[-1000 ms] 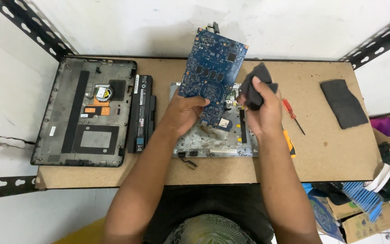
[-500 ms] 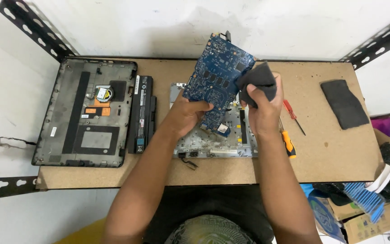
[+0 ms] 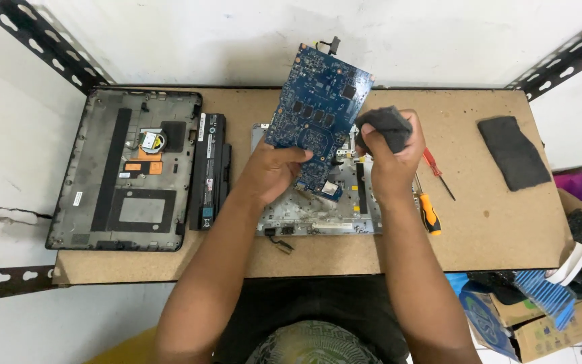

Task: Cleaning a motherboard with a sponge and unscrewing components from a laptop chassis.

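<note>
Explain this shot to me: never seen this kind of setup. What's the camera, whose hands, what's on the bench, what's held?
There is no machine here: a person works with two bare hands, and the single picture comes from a camera worn on their head, looking straight down at a brown workbench.

The left hand holds a blue circuit board by its lower edge, lifted and tilted above the bench. The right hand has its fingers closed around a dark cloth pad, right at the board's edge.

Under the hands lies a silvery laptop frame. To the left are a dark laptop bottom case, opened up, and a long black battery beside it. To the right lie two screwdrivers, one red-handled and one orange-handled, and further right a second dark cloth.
</note>
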